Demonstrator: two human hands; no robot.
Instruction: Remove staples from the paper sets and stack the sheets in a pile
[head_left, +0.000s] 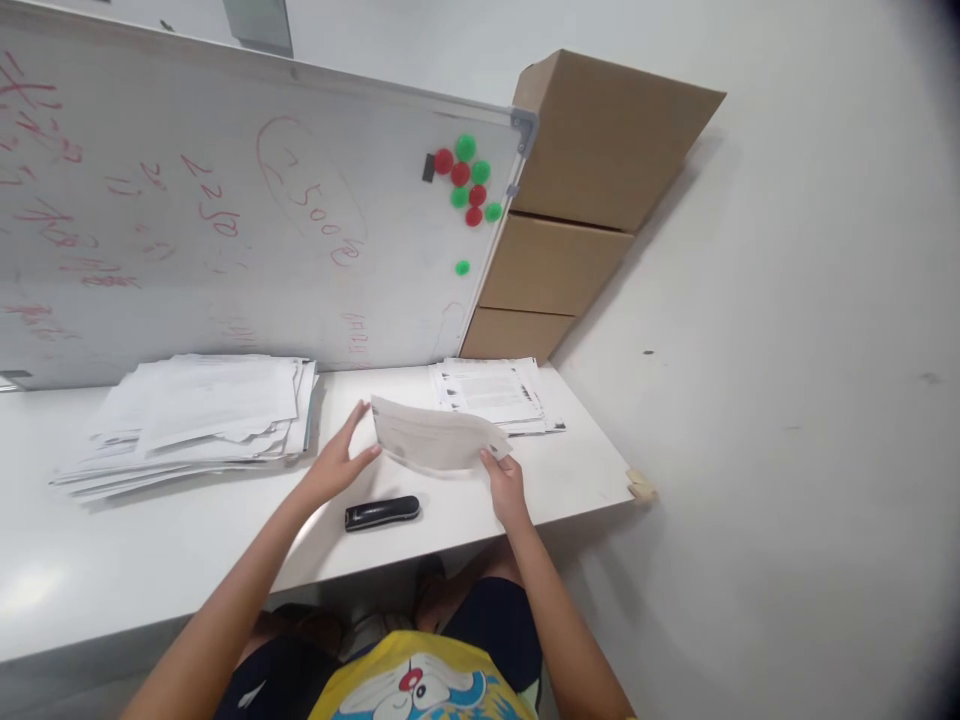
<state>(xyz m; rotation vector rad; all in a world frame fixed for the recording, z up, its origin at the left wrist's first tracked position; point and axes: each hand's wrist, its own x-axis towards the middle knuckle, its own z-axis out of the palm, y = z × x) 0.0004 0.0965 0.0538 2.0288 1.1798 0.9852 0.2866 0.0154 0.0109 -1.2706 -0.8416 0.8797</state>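
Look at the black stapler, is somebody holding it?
No, the black stapler lies alone on the white table, while both hands, left hand and right hand, are on a sheet of paper.

Red writing on the whiteboard too faint to read, its left part cut off by the frame edge. Print on the paper stack beside the whiteboard's lower right corner too small to read.
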